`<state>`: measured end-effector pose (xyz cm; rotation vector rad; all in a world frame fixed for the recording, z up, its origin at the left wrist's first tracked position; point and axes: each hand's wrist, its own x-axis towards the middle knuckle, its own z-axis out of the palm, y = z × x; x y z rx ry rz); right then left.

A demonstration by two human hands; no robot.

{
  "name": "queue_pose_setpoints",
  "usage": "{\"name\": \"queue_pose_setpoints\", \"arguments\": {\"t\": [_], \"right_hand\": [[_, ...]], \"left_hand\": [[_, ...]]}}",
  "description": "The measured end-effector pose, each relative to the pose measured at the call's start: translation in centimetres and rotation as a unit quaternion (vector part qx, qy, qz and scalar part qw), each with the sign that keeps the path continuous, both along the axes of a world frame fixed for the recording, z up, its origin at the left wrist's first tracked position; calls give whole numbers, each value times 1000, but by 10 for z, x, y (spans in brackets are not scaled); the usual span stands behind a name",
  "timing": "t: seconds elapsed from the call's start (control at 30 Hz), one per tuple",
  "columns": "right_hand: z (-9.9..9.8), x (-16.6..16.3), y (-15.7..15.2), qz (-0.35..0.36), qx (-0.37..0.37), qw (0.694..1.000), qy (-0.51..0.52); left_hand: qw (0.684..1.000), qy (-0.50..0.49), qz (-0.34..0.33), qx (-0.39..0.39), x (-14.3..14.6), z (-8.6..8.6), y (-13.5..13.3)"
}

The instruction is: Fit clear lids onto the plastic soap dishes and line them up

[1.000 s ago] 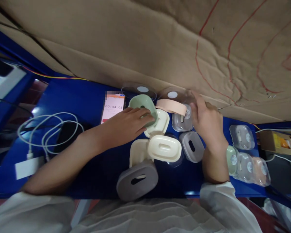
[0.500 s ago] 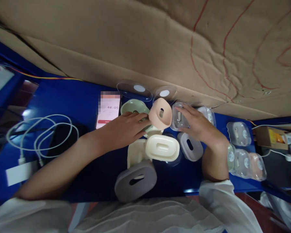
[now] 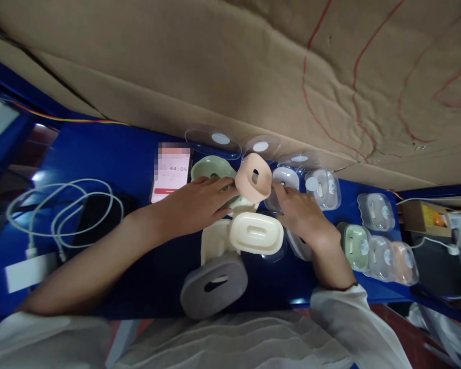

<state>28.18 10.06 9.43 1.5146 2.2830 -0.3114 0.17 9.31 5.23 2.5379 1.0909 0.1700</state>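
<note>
My left hand reaches over a pale green dish, fingers spread and fingertips by the left edge of a peach slotted dish. The peach dish stands tilted on other pieces. My right hand is bent down at a grey dish, fingers closed at its edge; its thumb is hidden. A light grey slotted dish is just behind those fingers. Nearer me are a cream oval dish, another cream piece, a dark grey slotted dish and a grey piece under my right wrist.
Clear lids lean along the cardboard wall. Several lidded dishes stand at right, among them a green one and a peach one. A phone and a coiled white cable lie at left.
My right hand has moved down and left, off the clear-covered dish. A clear lid now shows against the cardboard behind it. My left hand has hardly moved.
</note>
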Motion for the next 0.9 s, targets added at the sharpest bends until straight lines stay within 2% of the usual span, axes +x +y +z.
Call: {"name": "queue_pose_setpoints", "arguments": {"t": [0.1,0.2,0.27,0.37,0.43,0.53,0.6,0.63,0.7,0.77,0.83,0.9], "right_hand": [[-9,-1,14,-9,-5,1000,5],[-9,10,20,16,-15,998,62],[-3,20,20,42,-30,991,124],[18,35,18,55,-29,976,209],[36,45,17,32,13,971,236],[57,68,21,-21,140,958,249],[60,90,28,-75,215,946,229],[58,102,32,-114,231,945,201],[48,126,43,-197,192,952,131],[37,143,53,-251,106,957,102],[28,150,60,-263,44,957,114],[25,149,61,-252,34,960,118]], "left_hand": [[1000,9,4,-1,0,-2,0],[1000,4,9,-2,0,-4,0],[1000,-2,10,-2,-1,-4,1],[1000,-7,8,-5,-2,-3,1],[1000,-10,7,-12,-2,-1,1],[1000,-13,5,-28,-3,1,1],[999,-16,5,-35,-3,1,1],[999,-19,6,-37,-3,1,1],[999,-22,9,-35,-2,0,1],[999,-17,8,-32,-2,-1,2],[1000,-4,7,-27,-1,-1,2],[1000,7,4,-24,-1,-1,2]]}}
